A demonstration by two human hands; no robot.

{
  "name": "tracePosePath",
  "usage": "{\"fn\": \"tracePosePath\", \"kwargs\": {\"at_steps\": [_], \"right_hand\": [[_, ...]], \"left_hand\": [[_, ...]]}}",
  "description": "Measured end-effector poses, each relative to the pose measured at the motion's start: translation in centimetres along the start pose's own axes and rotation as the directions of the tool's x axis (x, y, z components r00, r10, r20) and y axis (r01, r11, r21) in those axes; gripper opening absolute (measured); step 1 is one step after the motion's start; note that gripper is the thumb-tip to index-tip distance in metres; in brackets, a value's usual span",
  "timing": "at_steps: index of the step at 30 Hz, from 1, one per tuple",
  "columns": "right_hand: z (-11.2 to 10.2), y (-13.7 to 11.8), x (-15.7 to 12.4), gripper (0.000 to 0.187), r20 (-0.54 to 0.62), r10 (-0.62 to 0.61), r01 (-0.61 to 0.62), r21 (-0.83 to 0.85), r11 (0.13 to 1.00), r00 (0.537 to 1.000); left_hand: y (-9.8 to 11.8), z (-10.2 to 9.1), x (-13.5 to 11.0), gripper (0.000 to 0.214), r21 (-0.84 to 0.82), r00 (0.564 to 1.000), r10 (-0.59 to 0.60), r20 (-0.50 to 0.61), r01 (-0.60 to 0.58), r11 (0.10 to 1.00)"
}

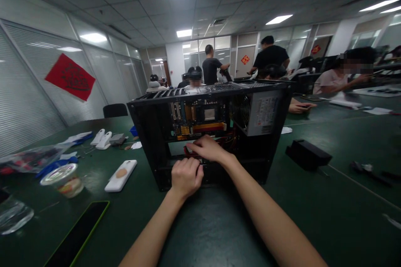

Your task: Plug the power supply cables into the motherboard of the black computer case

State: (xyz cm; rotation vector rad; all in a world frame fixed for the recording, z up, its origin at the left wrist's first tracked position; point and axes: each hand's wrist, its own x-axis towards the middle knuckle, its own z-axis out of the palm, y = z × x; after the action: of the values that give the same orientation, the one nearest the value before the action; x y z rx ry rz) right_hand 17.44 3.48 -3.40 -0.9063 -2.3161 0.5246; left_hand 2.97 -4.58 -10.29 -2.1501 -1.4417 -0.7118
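A black computer case [145, 146] stands open-sided before me on the green table. Inside it are the motherboard [200, 112], with a silver square near its middle, and a grey power supply [265, 112] at upper right. My left hand [187, 178] is closed, its fingers curled over the case's lower rail. My right hand [208, 149] reaches into the lower opening, fingers pointing left and closed around thin red and black cables [187, 150]. Its thumb and part of the cables are hidden. More cables [231, 137] run below the power supply.
Left of the case lie a white phone [121, 176], a lidded plastic cup [64, 180], a green-edged phone [78, 233] and a clear container [14, 212]. A black box-shaped part [308, 154] lies to the right. Several people sit or stand beyond the case.
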Motion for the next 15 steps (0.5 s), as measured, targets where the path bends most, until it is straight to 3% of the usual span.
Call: {"fn": "tracePosePath", "kwargs": {"at_steps": [3,5,7,8,12,15], "right_hand": [[-2.4,-1.3,-1.1,0.054,0.101,0.025,-0.042,0.176,0.984,0.995],[-4.3,-2.6,-2.2,0.05,0.206,-0.012,-0.036,0.226,0.973,0.978],[-5.9,-4.0,-3.4,0.045,0.232,-0.026,-0.036,0.257,0.966,0.972],[-6.5,-4.6,-3.9,0.043,0.22,-0.033,-0.031,0.283,0.959,0.975],[-7.9,-6.4,-4.9,0.044,-0.001,-0.065,0.058,0.481,0.875,0.998],[-8.8,-6.8,-4.9,0.048,-0.197,0.001,0.12,0.605,0.787,0.98]], "left_hand": [[0.2,0.3,-0.5,0.024,-0.114,0.999,-0.029,-0.034,0.025,0.993],[0.7,-0.1,-0.4,0.014,-0.334,0.981,-0.145,-0.131,0.094,0.938],[1.4,-1.5,0.5,0.02,-0.634,0.93,-0.313,-0.195,0.124,0.763],[1.9,-2.6,1.4,0.022,-0.774,0.909,-0.369,-0.197,0.087,0.627],[3.3,-8.7,6.9,0.03,-0.957,0.914,-0.363,-0.182,-0.08,0.278],[3.8,-11.9,10.1,0.036,-0.996,0.943,-0.331,-0.041,-0.014,0.085]]}}
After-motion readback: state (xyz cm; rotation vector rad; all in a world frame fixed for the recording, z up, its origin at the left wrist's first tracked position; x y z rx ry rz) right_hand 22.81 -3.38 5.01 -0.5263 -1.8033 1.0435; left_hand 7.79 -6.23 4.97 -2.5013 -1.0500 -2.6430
